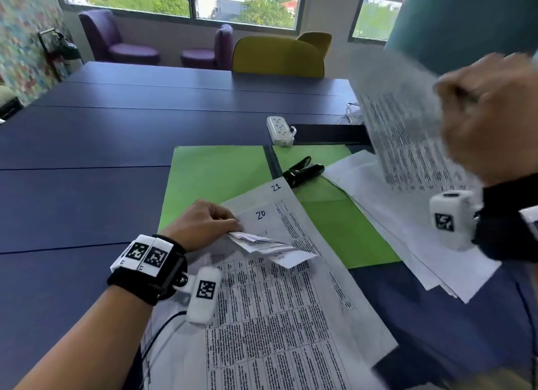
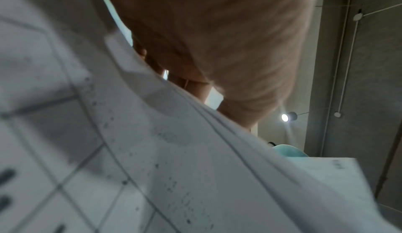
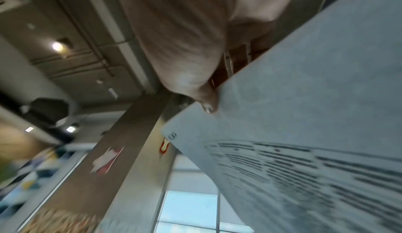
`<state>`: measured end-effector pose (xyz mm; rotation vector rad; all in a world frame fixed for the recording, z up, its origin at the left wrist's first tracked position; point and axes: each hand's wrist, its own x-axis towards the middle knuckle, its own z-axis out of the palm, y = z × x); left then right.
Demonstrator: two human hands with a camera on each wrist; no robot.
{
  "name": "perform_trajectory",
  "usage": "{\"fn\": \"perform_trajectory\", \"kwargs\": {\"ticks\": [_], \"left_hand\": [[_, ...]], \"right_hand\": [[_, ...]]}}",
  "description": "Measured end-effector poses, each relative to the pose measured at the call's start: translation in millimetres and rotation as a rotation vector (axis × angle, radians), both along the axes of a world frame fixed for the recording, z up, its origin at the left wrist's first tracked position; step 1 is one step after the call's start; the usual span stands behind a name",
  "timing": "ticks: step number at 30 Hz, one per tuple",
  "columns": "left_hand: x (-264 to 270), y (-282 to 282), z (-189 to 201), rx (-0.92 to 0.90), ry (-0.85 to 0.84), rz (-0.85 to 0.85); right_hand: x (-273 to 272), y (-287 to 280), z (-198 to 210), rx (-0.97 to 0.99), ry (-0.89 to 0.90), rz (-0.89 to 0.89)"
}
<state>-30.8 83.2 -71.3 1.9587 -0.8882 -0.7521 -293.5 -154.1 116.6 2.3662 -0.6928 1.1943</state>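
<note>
A stack of printed sheets (image 1: 279,302) with tables, hand-numbered 20 and 21, lies on the blue table (image 1: 87,145) in front of me. My left hand (image 1: 203,223) pinches the lifted, curled corners of several sheets (image 2: 195,150) at the stack's top left. My right hand (image 1: 483,127) is raised at the right and holds one printed sheet (image 1: 407,121) in the air, blurred by motion; the right wrist view shows the thumb pressed on that sheet (image 3: 304,133). A second pile of sheets (image 1: 407,215) lies under it, on the right.
Two green folders (image 1: 215,177) lie under the papers. A black binder clip (image 1: 302,171) rests on the right folder. A white power strip (image 1: 279,130) and a dark flat device (image 1: 329,134) sit behind. Yellow and purple chairs stand beyond the table.
</note>
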Motion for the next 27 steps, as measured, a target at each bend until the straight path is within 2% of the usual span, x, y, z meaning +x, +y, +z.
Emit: {"fn": "perform_trajectory", "kwargs": {"ticks": [1, 5, 10, 13, 15, 17, 20, 22, 25, 27], "left_hand": [[0.1, -0.1, -1.2, -0.003, 0.002, -0.001], [1.2, 0.2, -3.4, -0.005, 0.008, 0.009], [-0.8, 0.1, -2.3, 0.004, 0.012, 0.014], [0.5, 0.5, -4.2, -0.001, 0.018, 0.009], [-1.4, 0.1, -4.4, -0.042, 0.042, 0.014], [-6.5, 0.9, -6.3, -0.137, 0.136, 0.05], [-10.3, -1.1, -8.1, -0.222, 0.246, 0.05], [-14.5, -1.4, -5.3, -0.219, 0.253, 0.015], [-16.9, -0.7, -3.4, -0.172, 0.153, 0.029], [-16.6, -1.2, -5.1, -0.155, 0.071, 0.038]], "right_hand": [[6.3, 8.3, -12.2, -0.009, 0.12, -0.093], [41.1, 12.3, -82.4, 0.134, 0.596, -0.206], [54.7, -5.2, -128.2, 0.403, 0.882, -0.341], [57.7, -22.6, -137.0, 0.648, 0.932, -0.363], [55.9, -28.1, -134.6, 0.76, 0.884, -0.301], [53.3, -22.7, -131.9, 0.869, 0.742, -0.131], [47.4, 11.7, -124.6, 1.253, 0.459, 0.358], [41.8, 35.7, -123.9, 1.511, 0.418, 0.612], [41.9, 50.8, -139.7, 1.614, 0.436, 0.729], [48.4, 59.0, -154.8, 1.637, 0.291, 0.724]]}}
